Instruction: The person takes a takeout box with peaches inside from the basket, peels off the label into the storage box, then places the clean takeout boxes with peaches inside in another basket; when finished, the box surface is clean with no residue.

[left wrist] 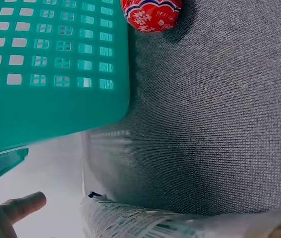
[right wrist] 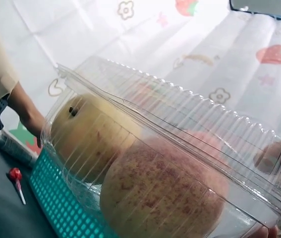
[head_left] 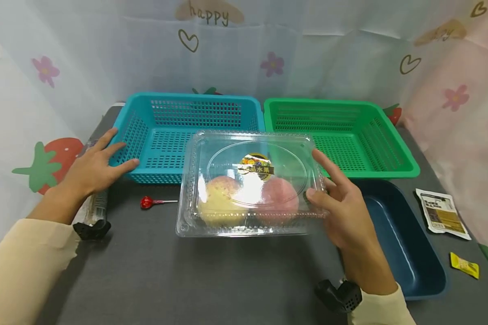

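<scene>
My right hand (head_left: 345, 212) holds a clear plastic fruit box (head_left: 248, 230) by its right edge, thumb on the lid. The box is tilted above the table and overlaps both baskets in the head view. Inside sit a yellow fruit (right wrist: 88, 136) with a stem and a reddish speckled fruit (right wrist: 162, 191); a round label (head_left: 256, 167) is on the lid. My left hand (head_left: 91, 167) rests at the left rim of the blue basket (head_left: 166, 176), fingers spread and fairly straight. In the left wrist view, part of that hand shows beside the basket's rim.
A green basket (head_left: 390, 173) stands right of the blue one. A dark blue tub (head_left: 410, 243) lies beyond my right hand, with a white packet (head_left: 443, 212) and yellow sweet (head_left: 465, 265) beside it. A red lollipop (head_left: 147, 202) and a plastic-wrapped item (left wrist: 145, 220) lie at left.
</scene>
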A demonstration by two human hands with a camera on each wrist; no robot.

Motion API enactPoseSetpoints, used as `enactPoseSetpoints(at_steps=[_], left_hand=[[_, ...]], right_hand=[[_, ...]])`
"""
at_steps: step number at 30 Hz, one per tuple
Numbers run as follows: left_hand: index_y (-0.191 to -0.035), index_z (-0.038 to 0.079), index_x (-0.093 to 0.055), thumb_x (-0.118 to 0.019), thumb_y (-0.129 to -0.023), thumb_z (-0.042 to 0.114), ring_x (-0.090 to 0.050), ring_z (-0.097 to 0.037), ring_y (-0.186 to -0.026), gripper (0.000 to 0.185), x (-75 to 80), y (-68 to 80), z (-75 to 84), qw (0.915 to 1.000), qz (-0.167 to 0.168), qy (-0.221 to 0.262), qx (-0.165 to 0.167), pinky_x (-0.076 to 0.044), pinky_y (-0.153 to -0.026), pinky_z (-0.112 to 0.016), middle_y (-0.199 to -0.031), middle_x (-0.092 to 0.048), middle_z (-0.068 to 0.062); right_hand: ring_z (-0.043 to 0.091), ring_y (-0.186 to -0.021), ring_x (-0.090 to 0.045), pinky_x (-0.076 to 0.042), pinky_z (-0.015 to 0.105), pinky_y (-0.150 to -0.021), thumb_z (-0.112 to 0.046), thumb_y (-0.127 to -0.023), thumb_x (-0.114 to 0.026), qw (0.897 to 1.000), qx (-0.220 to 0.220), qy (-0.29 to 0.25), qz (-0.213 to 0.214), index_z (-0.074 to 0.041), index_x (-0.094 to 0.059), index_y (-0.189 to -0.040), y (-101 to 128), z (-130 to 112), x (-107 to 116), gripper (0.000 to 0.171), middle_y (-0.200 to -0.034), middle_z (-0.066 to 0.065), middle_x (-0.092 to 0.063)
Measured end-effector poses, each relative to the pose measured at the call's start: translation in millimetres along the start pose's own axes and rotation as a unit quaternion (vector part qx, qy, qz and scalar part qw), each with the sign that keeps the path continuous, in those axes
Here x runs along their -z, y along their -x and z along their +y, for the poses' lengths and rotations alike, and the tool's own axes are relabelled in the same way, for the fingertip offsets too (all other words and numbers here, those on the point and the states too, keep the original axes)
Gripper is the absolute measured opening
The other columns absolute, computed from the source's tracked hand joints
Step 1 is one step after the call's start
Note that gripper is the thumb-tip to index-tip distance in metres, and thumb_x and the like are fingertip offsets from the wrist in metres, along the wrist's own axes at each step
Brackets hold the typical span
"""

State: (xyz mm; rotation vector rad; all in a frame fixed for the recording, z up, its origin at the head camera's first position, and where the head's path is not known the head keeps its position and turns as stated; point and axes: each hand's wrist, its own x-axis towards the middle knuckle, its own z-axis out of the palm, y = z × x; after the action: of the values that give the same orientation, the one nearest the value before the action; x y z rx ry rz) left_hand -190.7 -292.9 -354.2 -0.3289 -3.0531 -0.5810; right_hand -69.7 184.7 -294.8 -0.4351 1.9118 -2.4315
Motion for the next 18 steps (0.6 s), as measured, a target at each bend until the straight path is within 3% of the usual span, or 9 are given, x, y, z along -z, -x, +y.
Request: enactPoseSetpoints(at_steps=[9, 18], left_hand=[[-0.146, -0.001, -0.036, -0.047, -0.094, 0.056, -0.023, -0.056, -0.131, 0.079, 0.3, -1.0, 1.4, 1.0, -0.007, 0.002, -0.001, -0.022, -0.091, -0.077, -0.161, 0.001, -0.008], [-0.146, -0.002, -0.037, -0.046, -0.094, 0.056, -0.025, -0.055, -0.131, 0.078, -0.8, -1.5, 1.2, 1.0, -0.001, 0.002, -0.001, -0.027, -0.09, -0.074, -0.161, 0.0, -0.009]], right_hand=[[0.015, -0.073, -0.053, -0.047, 0.024, -0.058, 0.013, -0.091, -0.049, 1.0, 0.006, 0.006, 0.003, -0.011, -0.032, -0.152, 21.7, 12.8, 12.4, 0.068, -0.114, 0.021, -0.053], [0.011, -0.068, -0.05, -0.045, 0.022, -0.056, 0.015, -0.092, -0.047, 1.0, -0.007, 0.003, -0.004, -0.01, -0.029, -0.153, 37.2, 26.9, 24.6, 0.068, -0.112, 0.018, -0.053]])
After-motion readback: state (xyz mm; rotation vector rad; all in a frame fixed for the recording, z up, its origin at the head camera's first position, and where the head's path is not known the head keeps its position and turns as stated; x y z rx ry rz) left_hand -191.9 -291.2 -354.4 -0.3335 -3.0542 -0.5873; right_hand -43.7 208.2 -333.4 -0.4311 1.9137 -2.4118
